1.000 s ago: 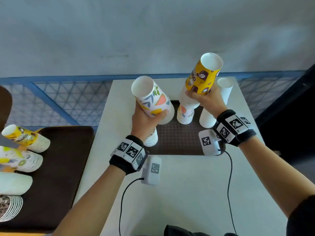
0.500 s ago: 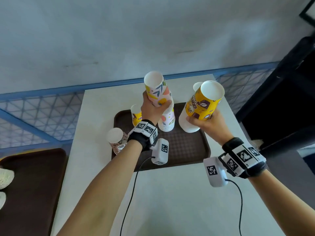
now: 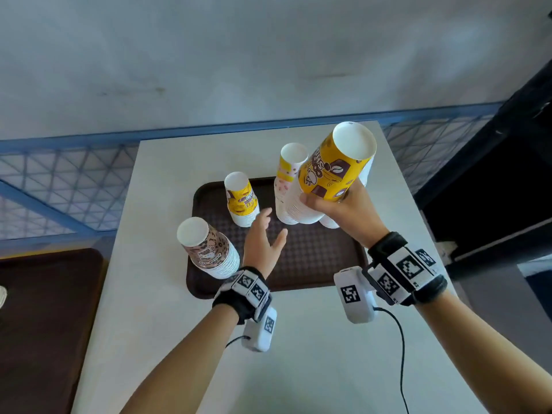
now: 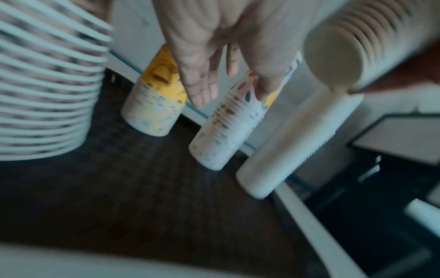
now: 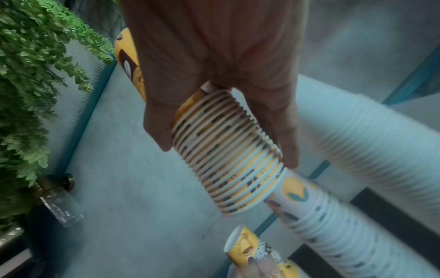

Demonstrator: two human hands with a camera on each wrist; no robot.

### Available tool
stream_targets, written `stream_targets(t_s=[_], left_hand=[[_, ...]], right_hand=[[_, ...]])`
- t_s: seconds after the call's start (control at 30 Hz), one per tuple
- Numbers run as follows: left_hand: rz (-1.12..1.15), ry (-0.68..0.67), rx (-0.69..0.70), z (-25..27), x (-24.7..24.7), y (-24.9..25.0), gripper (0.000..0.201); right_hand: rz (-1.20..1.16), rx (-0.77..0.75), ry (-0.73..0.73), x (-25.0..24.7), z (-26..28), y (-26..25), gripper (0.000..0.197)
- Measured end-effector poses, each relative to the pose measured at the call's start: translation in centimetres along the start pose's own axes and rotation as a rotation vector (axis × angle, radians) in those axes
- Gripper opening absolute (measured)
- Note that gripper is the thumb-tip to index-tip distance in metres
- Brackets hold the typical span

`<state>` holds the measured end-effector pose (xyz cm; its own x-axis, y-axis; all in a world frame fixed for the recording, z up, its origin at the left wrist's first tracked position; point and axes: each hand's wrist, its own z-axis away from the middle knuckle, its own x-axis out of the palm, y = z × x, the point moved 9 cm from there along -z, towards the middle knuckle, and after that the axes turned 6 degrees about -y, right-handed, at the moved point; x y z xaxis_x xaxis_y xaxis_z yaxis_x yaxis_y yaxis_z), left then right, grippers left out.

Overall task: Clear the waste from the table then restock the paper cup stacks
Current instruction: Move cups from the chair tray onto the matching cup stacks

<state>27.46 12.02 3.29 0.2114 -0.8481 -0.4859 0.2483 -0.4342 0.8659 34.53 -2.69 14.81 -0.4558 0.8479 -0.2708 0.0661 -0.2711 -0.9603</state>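
Cups: yellow cup stack is up in the air, tilted, over the tray
Right hand: fingers wrapped round the stack
Left hand: fingers spread, holding nothing
Do it well: straighten it, lower slowly onto the small yellow stack, probably its match

Head camera is looking steeply down from above onto the worktop and brown tray. Both wrist cameras are sitting close, facing along the fingers; all three are sharing the patterned cup stack.
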Motion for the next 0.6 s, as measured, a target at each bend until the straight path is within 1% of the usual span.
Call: stream_targets(t_s=[0.03,0.07,0.13,0.17,0.2,0.23,0.27,0.33,0.43,0.5,0.6], left_hand=[[-0.060,-0.037,0.029,1.7,0.3,-0.7,0.051],[-0.119,-0.088,0.067,3.5,0.7,-1.7,0.046],[-0.254,-0.233,0.107,7.3,2.0,-3.9,0.042],[-0.358,-0.292,0.124,9.0,2.4,-5.2,0.043],[-0.452,-0.361,0.124,10.5,2.9,-7.0,0.047],[-0.512,-0.459,0.065,12.0,3.4,-9.1,0.055],[-0.595,-0.522,0.025,13.4,3.6,-11.0,0.066],[-0.756,-0.562,-0.082,15.5,3.1,-14.1,0.089],[-0.912,-0.562,-0.216,17.9,1.5,-17.0,0.112],[-0.951,-0.545,-0.251,18.6,0.8,-17.5,0.120],[-0.920,-0.590,-0.322,19.0,0.3,-17.4,0.123]], right_hand=[[-0.018,-0.013,-0.016,0.8,-0.5,-0.5,0.053],[-0.023,-0.025,-0.023,1.6,-1.1,-1.0,0.052],[-0.016,-0.035,-0.032,3.2,-2.7,-1.4,0.062],[-0.018,-0.037,-0.037,4.1,-3.6,-1.5,0.069],[-0.016,-0.039,-0.039,4.9,-4.5,-1.6,0.075],[-0.009,-0.041,-0.035,5.6,-5.3,-1.6,0.079],[-0.008,-0.042,-0.031,6.3,-6.0,-1.8,0.082],[-0.025,-0.043,-0.026,7.6,-7.2,-1.9,0.079],[0.001,-0.046,-0.009,9.2,-8.6,-1.6,0.072],[0.030,-0.045,-0.018,10.3,-9.2,-1.4,0.075],[0.050,-0.012,-0.058,11.9,-9.9,-0.6,0.078]])
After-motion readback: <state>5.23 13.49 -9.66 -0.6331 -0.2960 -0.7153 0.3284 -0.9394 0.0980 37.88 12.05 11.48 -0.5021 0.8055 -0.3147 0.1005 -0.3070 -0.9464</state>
